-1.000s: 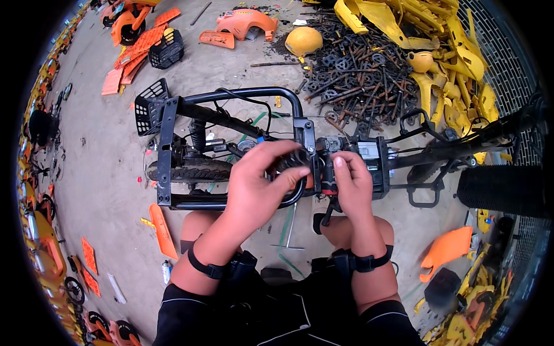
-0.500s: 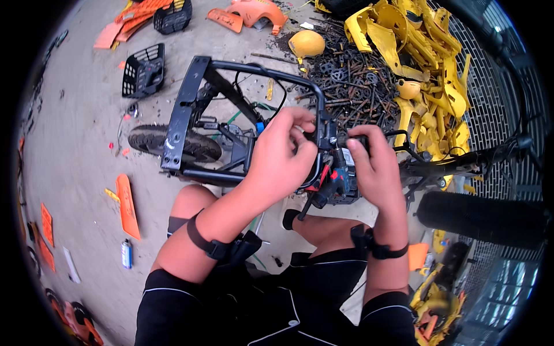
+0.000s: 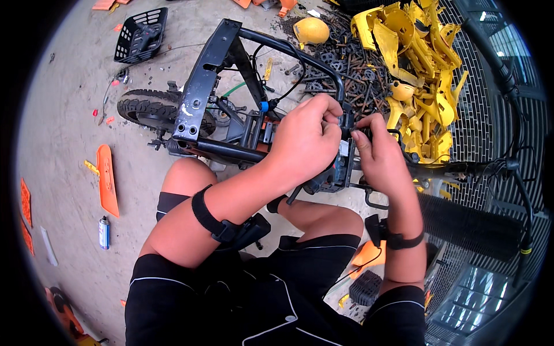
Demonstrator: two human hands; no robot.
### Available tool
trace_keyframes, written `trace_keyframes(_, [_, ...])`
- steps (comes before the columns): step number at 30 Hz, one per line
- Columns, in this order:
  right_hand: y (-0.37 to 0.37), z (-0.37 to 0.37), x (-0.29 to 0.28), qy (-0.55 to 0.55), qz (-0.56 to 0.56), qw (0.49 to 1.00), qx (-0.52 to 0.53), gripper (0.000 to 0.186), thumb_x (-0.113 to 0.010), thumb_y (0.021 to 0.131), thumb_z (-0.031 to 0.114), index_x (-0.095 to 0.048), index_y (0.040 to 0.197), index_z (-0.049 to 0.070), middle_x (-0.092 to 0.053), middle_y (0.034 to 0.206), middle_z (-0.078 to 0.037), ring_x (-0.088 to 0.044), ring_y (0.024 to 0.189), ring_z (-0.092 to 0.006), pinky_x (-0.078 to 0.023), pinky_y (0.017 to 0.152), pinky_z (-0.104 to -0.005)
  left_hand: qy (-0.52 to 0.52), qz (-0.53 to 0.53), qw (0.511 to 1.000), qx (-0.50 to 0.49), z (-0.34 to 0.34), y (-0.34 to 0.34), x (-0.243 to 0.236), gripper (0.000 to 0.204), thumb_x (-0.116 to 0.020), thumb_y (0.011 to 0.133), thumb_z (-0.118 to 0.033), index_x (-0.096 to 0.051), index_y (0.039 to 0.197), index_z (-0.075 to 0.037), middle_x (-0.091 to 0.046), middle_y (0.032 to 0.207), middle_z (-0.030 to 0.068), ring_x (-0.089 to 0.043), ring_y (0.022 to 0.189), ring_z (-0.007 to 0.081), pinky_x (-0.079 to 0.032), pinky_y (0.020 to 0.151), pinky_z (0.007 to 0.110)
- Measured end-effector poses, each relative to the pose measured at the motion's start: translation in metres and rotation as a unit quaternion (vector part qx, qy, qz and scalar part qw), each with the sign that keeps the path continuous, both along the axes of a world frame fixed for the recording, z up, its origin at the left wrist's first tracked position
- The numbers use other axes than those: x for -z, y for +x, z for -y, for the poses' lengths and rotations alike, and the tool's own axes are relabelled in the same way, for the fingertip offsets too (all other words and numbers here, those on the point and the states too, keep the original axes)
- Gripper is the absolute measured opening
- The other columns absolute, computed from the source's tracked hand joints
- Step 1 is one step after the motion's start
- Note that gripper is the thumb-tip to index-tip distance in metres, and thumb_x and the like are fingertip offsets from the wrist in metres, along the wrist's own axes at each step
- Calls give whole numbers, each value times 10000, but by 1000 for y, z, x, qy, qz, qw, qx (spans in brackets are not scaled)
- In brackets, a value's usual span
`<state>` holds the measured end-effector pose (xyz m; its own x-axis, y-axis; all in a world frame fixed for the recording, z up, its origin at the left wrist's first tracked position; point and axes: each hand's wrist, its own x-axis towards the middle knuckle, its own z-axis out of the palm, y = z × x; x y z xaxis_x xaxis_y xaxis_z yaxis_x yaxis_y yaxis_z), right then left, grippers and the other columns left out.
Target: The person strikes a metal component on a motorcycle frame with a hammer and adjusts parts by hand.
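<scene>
Curled left hand point(image 3: 309, 135) and half-curled right hand point(image 3: 384, 158), hold impossible to tell, stay at the frame's point(image 3: 203, 86) right end, its far end now showing the wheel point(image 3: 144, 109) beyond, work spot unchanged.

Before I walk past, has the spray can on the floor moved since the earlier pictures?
No. The spray can sits just below the long orange panel, as before; both shifted up and left in view together as the camera moved.
</scene>
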<state>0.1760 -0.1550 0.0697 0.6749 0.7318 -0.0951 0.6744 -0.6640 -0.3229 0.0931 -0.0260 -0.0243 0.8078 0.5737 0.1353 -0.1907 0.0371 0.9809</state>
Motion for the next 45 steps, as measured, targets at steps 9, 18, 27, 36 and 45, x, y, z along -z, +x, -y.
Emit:
trace_keyframes(9, [54,21,4,41,-152,986,-58,151,-585,989,137,-539,1106,53,-612,909,-101,-582,807,-208,-479,736,-331,84,-85,992,39,-2,-2,-9,160,-577,833,-67,-627,965,8,-659,759,161,-655,701,298,-516,668,370])
trace_keyframes(18, [117,239,156,292,-178,809,478,197,-634,964,260,-617,1053,86,-611,738,-10,-530,586,-88,-419,510,-238,21,-115,991,60,10,5,-15,116,-579,848,-57,-638,932,-4,-622,674,83,-610,589,161,-506,595,338])
trace_keyframes(27, [65,335,152,273,-299,807,430,283,-622,944,126,-555,1209,53,-691,970,-59,-590,712,-97,-480,633,-240,149,-122,981,18,23,6,-8,108,-547,932,-46,-631,983,-2,-605,767,11,-520,679,51,-436,607,231])
trace_keyframes(36, [-33,264,65,281,-257,866,323,306,-610,981,309,-651,1055,15,-665,796,-46,-610,674,-94,-490,581,-273,344,-115,928,-79,48,12,-13,189,-547,986,-138,-607,1129,-30,-599,685,96,-541,585,198,-443,585,345])
trace_keyframes(45, [-72,116,295,-18,-171,979,106,229,-569,737,131,-724,859,15,-699,908,-221,-674,830,-406,-545,735,-474,555,-204,807,16,-9,-31,-15,221,-527,903,-170,-674,1045,-86,-699,930,172,-658,926,387,-517,821,464])
